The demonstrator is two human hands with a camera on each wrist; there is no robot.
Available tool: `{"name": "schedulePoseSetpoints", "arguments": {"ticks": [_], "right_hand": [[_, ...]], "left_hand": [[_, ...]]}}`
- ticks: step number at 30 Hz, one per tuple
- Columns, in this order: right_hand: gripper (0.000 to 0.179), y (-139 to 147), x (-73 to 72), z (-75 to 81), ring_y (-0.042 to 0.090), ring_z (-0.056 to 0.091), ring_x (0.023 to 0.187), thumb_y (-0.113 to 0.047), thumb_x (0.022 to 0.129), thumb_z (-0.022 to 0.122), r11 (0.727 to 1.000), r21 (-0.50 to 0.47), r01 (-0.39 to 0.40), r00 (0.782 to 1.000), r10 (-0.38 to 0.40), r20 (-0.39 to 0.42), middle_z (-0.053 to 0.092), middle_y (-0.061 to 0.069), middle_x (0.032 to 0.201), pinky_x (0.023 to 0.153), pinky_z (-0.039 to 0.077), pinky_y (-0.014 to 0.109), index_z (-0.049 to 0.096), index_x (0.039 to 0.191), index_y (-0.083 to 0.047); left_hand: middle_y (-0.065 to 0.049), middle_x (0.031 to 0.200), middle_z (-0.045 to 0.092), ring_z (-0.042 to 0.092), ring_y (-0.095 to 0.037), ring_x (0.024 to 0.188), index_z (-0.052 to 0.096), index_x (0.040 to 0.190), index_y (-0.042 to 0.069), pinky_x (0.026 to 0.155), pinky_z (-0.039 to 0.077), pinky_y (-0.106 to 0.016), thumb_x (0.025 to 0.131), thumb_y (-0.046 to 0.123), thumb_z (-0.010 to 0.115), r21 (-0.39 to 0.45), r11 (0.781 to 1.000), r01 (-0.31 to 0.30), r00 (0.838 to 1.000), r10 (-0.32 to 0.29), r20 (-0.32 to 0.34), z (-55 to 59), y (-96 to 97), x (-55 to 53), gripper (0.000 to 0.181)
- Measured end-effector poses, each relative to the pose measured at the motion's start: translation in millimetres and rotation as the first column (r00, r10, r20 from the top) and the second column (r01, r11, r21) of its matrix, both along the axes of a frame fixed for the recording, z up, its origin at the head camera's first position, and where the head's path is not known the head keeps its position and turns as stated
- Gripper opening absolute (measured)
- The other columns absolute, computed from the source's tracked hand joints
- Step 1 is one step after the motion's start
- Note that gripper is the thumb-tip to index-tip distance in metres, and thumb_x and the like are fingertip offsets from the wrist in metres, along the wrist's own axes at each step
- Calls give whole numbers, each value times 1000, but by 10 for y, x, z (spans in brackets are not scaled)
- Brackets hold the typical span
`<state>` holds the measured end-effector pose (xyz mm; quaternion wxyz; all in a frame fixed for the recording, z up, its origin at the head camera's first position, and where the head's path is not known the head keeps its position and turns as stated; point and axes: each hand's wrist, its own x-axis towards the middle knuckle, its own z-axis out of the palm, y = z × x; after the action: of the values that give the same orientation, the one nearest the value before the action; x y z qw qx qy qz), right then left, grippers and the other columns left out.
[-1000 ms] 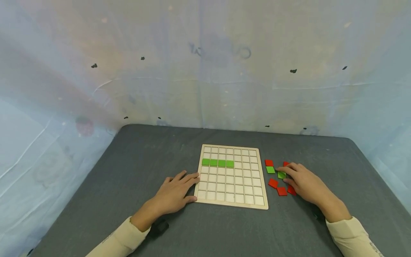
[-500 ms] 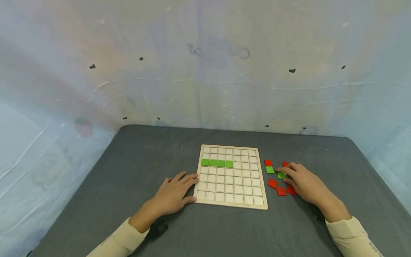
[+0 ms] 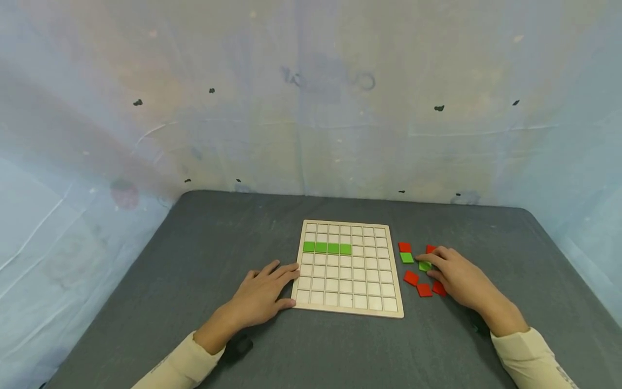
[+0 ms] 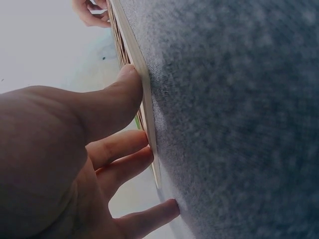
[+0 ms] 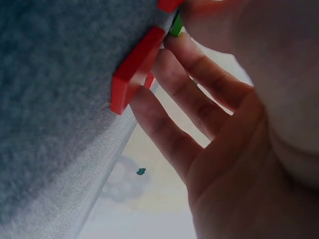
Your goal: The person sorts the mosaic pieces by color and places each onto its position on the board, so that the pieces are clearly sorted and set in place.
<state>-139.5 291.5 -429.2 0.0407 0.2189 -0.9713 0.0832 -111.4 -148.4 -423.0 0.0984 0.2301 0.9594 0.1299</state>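
A square wooden grid board (image 3: 346, 274) lies on the dark table, with a row of several green tiles (image 3: 321, 247) in its third row from the far edge. My left hand (image 3: 262, 294) rests at the board's left side, fingers spread and thumb at the near left corner; the left wrist view shows its thumb (image 4: 130, 82) against the board's edge. To the right, my right hand (image 3: 459, 276) pinches a green tile (image 3: 425, 266) between thumb and index finger. In the right wrist view, a red tile (image 5: 137, 69) lies by its other fingertips.
Beside the board's right edge lie a loose green tile (image 3: 406, 258) and several red tiles (image 3: 424, 290), one partly under the right hand. The grey tabletop (image 3: 233, 227) ends at a pale sheet (image 3: 340, 135) hanging behind and along the sides.
The whole head view shifts slightly left and down. Both hands keep their places relative to the board and tiles.
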Motion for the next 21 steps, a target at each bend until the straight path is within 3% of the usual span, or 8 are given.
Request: {"name": "schedulePoseSetpoints", "arguments": {"ticks": [14, 21], "right_hand": [[37, -12, 7, 13, 20, 58, 93, -14, 93, 71, 1000, -2, 7, 1000, -7, 8, 61, 5, 108, 71, 51, 38, 67, 129, -18], [37, -26, 20, 30, 14, 55, 88, -15, 93, 70, 999, -40, 7, 1000, -8, -12, 60, 3, 110, 68, 48, 32, 66, 130, -21]], "left_hand": [[6, 161, 35, 30, -35, 150, 46, 150, 24, 106, 34, -65, 94, 42, 66, 2, 1000, 4, 1000, -4, 4, -13, -1, -6, 62], [7, 161, 35, 30, -35, 150, 46, 150, 24, 107, 34, -64, 95, 43, 65, -12, 1000, 1, 1000, -1, 0, -10, -1, -1, 62]]}}
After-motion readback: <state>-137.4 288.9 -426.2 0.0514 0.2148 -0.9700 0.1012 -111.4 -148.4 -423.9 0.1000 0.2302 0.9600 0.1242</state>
